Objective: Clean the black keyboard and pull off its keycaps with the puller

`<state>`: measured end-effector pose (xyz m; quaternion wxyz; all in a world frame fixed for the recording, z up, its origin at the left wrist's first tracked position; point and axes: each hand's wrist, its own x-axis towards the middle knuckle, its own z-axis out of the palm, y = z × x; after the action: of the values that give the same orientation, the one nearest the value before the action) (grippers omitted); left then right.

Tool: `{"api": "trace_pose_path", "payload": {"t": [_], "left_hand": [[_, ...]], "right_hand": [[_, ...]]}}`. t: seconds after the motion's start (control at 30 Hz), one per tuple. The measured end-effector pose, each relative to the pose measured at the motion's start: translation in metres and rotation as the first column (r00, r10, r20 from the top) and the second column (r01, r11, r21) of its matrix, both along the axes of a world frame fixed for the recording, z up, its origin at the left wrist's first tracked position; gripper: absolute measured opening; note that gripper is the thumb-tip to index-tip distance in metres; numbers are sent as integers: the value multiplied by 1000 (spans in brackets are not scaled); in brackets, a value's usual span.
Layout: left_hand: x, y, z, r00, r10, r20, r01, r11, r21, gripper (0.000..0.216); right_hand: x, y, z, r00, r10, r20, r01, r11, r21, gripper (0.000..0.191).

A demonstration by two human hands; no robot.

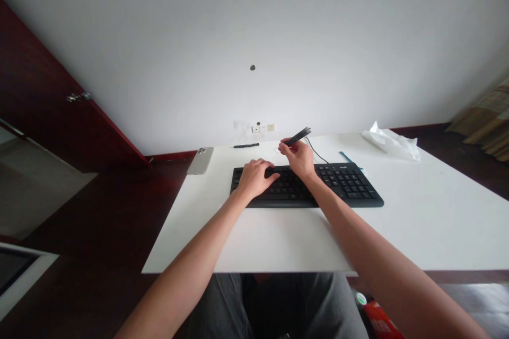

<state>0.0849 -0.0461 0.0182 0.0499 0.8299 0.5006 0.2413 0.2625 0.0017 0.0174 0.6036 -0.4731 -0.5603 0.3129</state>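
Note:
A black keyboard [342,186] lies across the middle of a white table [417,222], its cable running toward the wall. My left hand [254,177] rests on the left half of the keys with its fingers curled down onto them. My right hand [298,156] hovers over the keyboard's upper middle, pinched round a slim dark tool [299,135] that angles up and to the right.
A light-coloured phone [201,160] lies face down at the table's far left corner. A short black strip [246,145] lies by the wall, a crumpled white tissue or bag [392,142] at the far right, a thin teal stick [347,157] beside the keyboard. A dark red door stands at left.

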Motion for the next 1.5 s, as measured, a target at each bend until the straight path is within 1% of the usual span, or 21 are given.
{"api": "trace_pose_path", "payload": {"t": [0.1, 0.2, 0.23, 0.3, 0.37, 0.43, 0.5, 0.6, 0.77, 0.9, 1.03, 1.13, 1.23, 1.37, 1.5], "left_hand": [[-1, 3, -1, 999, -20, 40, 21, 1000, -16, 24], [1, 5, -2, 997, -34, 67, 37, 999, -36, 20], [2, 6, -2, 997, -31, 75, 34, 999, -42, 20], [4, 6, -3, 996, -20, 89, 25, 998, -53, 19], [4, 7, -3, 995, -10, 104, 16, 998, -63, 19], [4, 7, -3, 993, -3, 122, 12, 997, -75, 19], [4, 7, -2, 991, 0, 135, 12, 996, -85, 18], [5, 7, -1, 992, 9, 125, 2, 996, -92, 19], [6, 5, -1, 994, 12, 107, -4, 997, -71, 16], [3, 6, 0, 989, 9, 150, 4, 996, -85, 11], [1, 8, 1, 978, 77, 195, -51, 989, -135, 16], [2, 11, 1, 972, 106, 208, -71, 983, -169, 16], [6, 14, -1, 971, 167, 173, -131, 971, -202, 19], [11, 16, 0, 955, 257, 147, -215, 943, -255, 35], [12, 16, -1, 949, 280, 148, -237, 937, -255, 42]], "right_hand": [[8, 5, 10, 992, 101, -70, -105, 993, -51, 33], [19, 7, 13, 978, 208, -26, -210, 973, -94, 36], [22, 7, 11, 971, 237, -29, -238, 965, -105, 38], [26, 4, 5, 960, 266, -87, -276, 952, -134, 44], [27, -1, -2, 955, 256, -149, -279, 947, -161, 48], [25, -4, -9, 952, 259, -166, -286, 944, -166, 50], [22, -6, -13, 950, 283, -129, -302, 940, -159, 50], [19, -6, -16, 955, 295, -28, -295, 943, -156, 46], [18, -9, -13, 942, 306, 135, -285, 946, -157, 34], [17, -13, -4, 897, 330, 295, -300, 943, -143, 25], [16, -17, 2, 829, 335, 448, -329, 940, -93, 22], [15, -20, 1, 820, 309, 482, -324, 944, -54, 25], [13, -26, -2, 833, 271, 482, -302, 953, -13, 27], [12, -31, -4, 815, 245, 525, -298, 955, 16, 27], [11, -34, -4, 814, 225, 536, -283, 959, 29, 27]]}}
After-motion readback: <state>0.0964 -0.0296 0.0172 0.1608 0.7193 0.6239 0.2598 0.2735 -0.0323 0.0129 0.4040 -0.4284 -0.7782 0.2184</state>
